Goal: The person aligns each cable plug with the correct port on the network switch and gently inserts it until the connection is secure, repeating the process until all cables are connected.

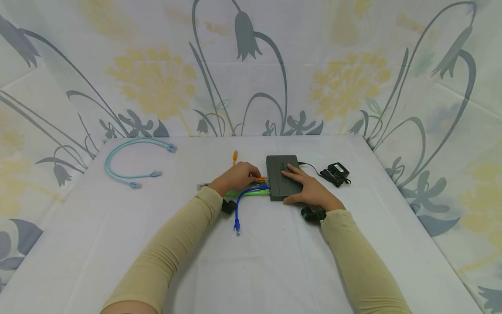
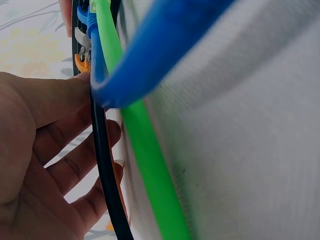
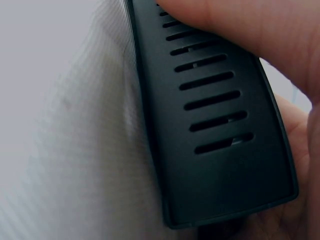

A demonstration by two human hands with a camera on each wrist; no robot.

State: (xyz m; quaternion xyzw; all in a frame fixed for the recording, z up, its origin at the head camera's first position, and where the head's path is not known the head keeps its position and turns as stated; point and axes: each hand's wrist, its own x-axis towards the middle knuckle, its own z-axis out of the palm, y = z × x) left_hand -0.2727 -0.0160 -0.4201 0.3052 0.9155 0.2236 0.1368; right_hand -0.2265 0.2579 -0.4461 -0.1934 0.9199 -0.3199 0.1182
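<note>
**Left hand pinches an orange plug at the dark box's edge**

With 12 o'clock pointing away from the person, a flat, dark grey rectangular box (image 1: 278,185) lies near the middle of the white cloth-covered surface (image 1: 255,261). The left hand (image 1: 238,176) is at its 9 o'clock side, thumb and forefinger pinching an orange cable plug (image 1: 261,179) at the box's edge; the remaining fingers stand apart. Whether the plug is fully seated cannot be told. The right hand (image 1: 311,189) comes in from 4 o'clock, its fingers spread across the box's top and its thumb against the slotted near side.

A bright green cable (image 1: 256,192) runs from the box toward 9 o'clock, partly behind the left wrist. A blue cable (image 1: 236,213) leaves the same edge and bends to its loose plug at about 7 o'clock. A glossy black cable (image 2: 106,170) passes close by the left fingers in the left wrist view. Pale teal cables (image 1: 107,163) with clear blue plugs curve well apart at 10 o'clock. Near 3 o'clock lies a black power adapter (image 1: 338,168) with a bundled cord, a thin lead reaching the box.
</note>
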